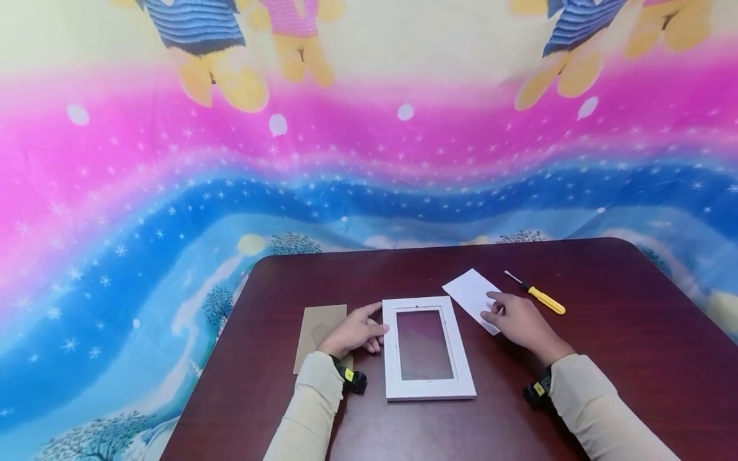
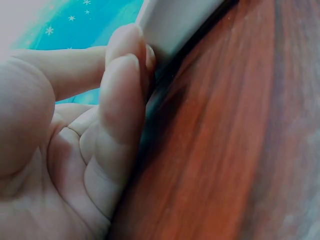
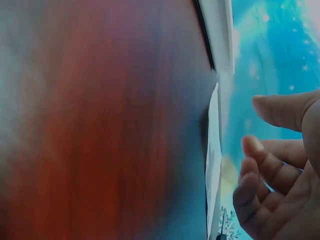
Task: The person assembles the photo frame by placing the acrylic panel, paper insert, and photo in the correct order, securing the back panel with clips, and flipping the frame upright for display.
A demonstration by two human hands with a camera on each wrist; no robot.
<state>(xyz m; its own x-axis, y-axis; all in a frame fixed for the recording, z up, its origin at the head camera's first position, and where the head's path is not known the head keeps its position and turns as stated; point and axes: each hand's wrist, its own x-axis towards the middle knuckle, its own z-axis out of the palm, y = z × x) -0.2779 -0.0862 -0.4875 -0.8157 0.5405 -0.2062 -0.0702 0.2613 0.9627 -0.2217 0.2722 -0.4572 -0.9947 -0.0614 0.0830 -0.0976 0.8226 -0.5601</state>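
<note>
A white picture frame (image 1: 426, 390) lies on the table in the head view, its middle showing a see-through pane. My left hand (image 1: 359, 330) holds its left edge, thumb on the rim and bent fingers against the side. In the left wrist view those fingers (image 2: 120, 95) meet the frame's edge (image 2: 175, 25). Just over a white sheet of paper (image 1: 469, 291) hovers my right hand (image 1: 521, 320). Its thumb and loosely bent fingers (image 3: 270, 165) stand apart with nothing between them in the right wrist view, where the paper (image 3: 213, 160) appears edge-on.
Partly under my left forearm and hand lies a brown backing board (image 1: 319, 317). A screwdriver (image 1: 544, 299) with a yellow handle is to the right of the paper. The dark red table (image 1: 357, 275) ends at a patterned cloth backdrop (image 1: 369, 153).
</note>
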